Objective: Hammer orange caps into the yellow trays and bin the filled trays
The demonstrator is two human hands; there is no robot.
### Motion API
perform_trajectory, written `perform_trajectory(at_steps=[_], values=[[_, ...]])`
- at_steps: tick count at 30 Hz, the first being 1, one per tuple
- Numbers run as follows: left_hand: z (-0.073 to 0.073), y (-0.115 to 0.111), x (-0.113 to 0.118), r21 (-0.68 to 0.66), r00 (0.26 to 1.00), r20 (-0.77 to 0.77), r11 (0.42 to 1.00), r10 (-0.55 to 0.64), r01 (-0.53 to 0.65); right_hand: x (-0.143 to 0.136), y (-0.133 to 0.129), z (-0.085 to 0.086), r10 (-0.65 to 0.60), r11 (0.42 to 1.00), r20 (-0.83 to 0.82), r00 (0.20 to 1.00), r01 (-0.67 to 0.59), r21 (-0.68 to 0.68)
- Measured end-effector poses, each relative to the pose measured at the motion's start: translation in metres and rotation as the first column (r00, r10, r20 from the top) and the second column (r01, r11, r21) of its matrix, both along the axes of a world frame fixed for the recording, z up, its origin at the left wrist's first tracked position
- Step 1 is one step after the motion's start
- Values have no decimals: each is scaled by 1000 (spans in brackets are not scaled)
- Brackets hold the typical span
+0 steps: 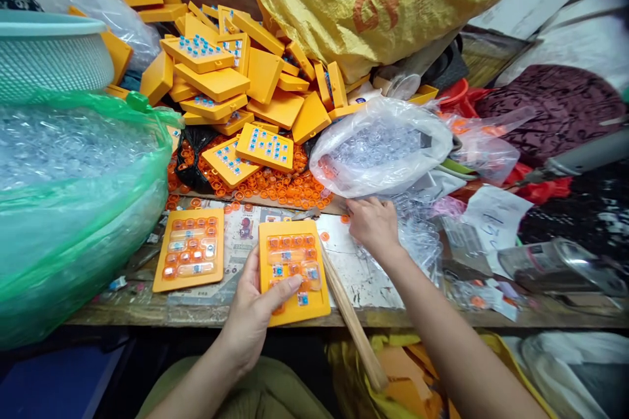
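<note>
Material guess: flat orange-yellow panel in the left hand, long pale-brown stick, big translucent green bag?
Flat orange-yellow panel in the left hand: probably moulded plastic, satin; even colour, rounded corners. 
Long pale-brown stick: looks like wood, matt; lengthwise grain. 
Big translucent green bag: thin plastic film, glossy, crinkled; exact polymer unclear.

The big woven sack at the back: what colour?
Yellow, with red-orange print; clearest in the head view.

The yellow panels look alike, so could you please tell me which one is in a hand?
The front-centre panel, gripped by the left hand, thumb across its face. The front-left panel lies untouched on the worktop; the piled panels are behind.
</note>
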State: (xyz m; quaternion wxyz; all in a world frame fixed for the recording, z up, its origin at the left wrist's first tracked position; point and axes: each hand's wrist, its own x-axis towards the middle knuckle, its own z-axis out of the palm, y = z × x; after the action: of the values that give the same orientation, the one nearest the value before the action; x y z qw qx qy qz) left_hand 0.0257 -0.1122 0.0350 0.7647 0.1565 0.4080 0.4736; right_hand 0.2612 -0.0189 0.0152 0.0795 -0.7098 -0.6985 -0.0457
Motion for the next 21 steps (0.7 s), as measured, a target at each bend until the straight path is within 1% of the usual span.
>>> perform_trajectory(at_steps=[4,7,10,11,13,14,15,16,17,18,19,20,21], values=[[-2,0,-5,-40,999,42,999,-26,27,-3,15,-9,15,997,66,998,-9,-83],[-2,0,-9,-27,996,79,999,-44,47,-2,15,-9,36,996,29,999,-34,-81],[-2,-1,-12,17,991,114,997,-75,74,-10,1,1,89,996,-82,993,-91,-20],[-3,-1,-13,30,989,120,996,-82,79,-17,-9,6,114,993,-115,987,-114,7],[-4,-1,-14,51,990,114,996,-79,74,-34,-35,20,179,984,-261,949,-171,55],[-5,-1,-15,62,992,104,996,-72,66,-44,-49,26,217,976,-363,906,-205,69],[-7,0,-15,73,994,92,996,-64,57,-54,-64,32,230,970,-602,765,-228,81],[-8,0,-16,87,995,80,995,-55,48,-64,-78,36,171,974,-782,600,-221,43],[-9,0,-16,103,996,71,994,-51,44,-72,-89,39,94,978,-881,464,-209,-6],[-10,0,-16,119,996,66,992,-53,45,-79,-98,39,23,979,-932,361,-196,-52],[-11,0,-16,135,997,62,990,-55,47,-84,-105,38,-27,979,-949,315,-183,-88],[-11,0,-15,149,997,56,988,-54,45,-88,-109,35,-35,980,-950,310,-174,-93],[-11,0,-15,159,998,47,986,-50,42,-91,-112,32,-4,983,-945,327,-172,-63]])
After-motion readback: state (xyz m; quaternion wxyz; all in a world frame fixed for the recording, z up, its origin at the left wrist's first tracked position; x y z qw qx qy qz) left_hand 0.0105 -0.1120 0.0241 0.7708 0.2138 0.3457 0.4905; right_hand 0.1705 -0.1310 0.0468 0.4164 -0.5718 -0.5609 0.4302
